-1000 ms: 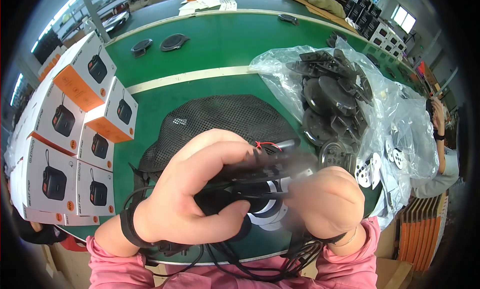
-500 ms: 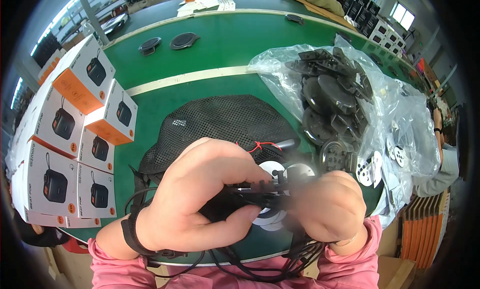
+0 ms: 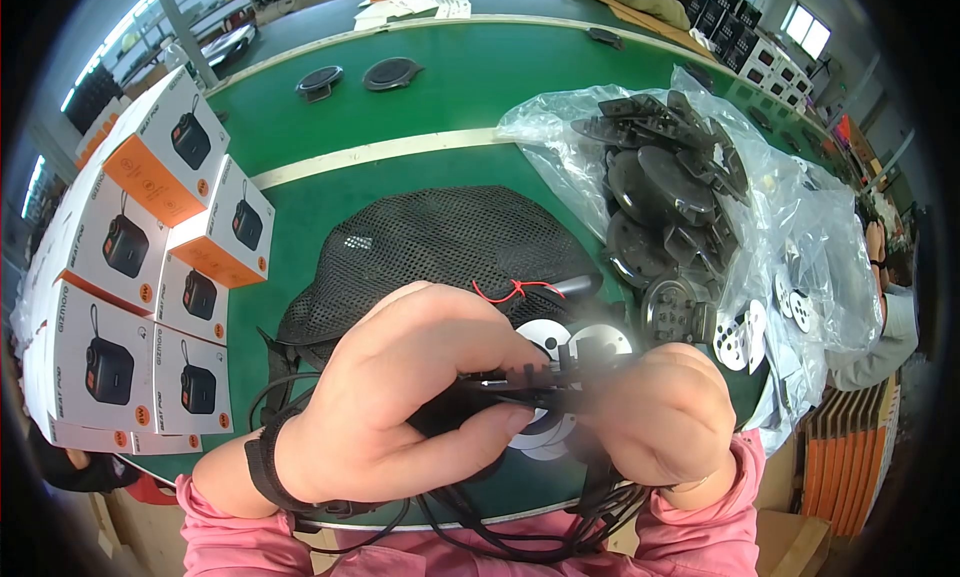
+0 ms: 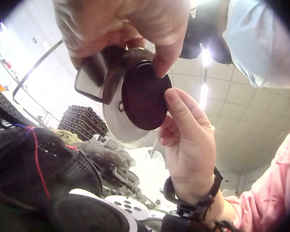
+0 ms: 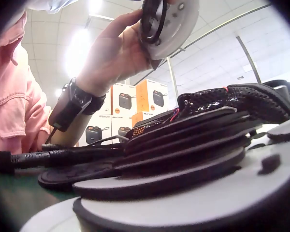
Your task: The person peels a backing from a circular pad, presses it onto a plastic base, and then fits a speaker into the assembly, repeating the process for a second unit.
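Both hands hold one round speaker part (image 3: 530,382) over the table's near edge. In the left wrist view it shows a dark disc (image 4: 146,95) set in a pale metal frame (image 4: 111,121). My left hand (image 3: 495,402) pinches its rim from above, fingers curled round it (image 4: 135,29). My right hand (image 3: 605,407) grips the other side, its thumb (image 4: 181,106) pressed on the disc's edge. In the right wrist view the part (image 5: 170,24) sits high, in my left hand (image 5: 116,53). Below the hands lies a stack of white and black discs (image 3: 545,339).
A black mesh bag (image 3: 440,242) lies on the green table (image 3: 400,117). A clear plastic bag of black parts (image 3: 680,187) is at right. White and orange boxes (image 3: 150,237) stack at left. Two black round pieces (image 3: 390,74) lie far off. Another person (image 3: 890,307) sits at right.
The hands have brought the part a little lower and closer together, turning it edge-on. The white discs under it now show. Nothing else on the table has moved.
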The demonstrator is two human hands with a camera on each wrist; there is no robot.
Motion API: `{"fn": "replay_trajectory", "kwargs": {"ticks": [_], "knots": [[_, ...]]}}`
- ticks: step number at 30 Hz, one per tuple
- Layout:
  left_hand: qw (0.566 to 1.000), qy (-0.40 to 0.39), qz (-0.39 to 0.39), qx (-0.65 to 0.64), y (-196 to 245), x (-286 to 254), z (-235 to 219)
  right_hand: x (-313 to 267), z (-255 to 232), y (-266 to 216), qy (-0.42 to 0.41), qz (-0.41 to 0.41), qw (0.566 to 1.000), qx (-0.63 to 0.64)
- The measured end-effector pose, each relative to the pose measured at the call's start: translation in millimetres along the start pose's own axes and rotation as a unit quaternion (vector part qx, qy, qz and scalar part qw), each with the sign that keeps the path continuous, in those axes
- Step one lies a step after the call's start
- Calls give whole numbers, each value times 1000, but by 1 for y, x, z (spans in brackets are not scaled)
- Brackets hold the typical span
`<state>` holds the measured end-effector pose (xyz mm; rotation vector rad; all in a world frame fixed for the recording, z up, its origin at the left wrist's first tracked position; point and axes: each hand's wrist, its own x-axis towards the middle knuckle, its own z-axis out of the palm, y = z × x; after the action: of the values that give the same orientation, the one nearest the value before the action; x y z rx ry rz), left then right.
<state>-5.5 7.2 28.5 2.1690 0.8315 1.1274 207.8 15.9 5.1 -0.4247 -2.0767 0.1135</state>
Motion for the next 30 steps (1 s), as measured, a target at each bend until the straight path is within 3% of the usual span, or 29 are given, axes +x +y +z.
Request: {"fn": "replay_trajectory", "kwargs": {"ticks": [16,30], "knots": [[999,16,2,-51,-4,-2,2,0,0,0,-11,-12,1000,-15],[983,40,-142,-105,-5,-7,4,-1,9,0,-22,-10,997,-72]]}}
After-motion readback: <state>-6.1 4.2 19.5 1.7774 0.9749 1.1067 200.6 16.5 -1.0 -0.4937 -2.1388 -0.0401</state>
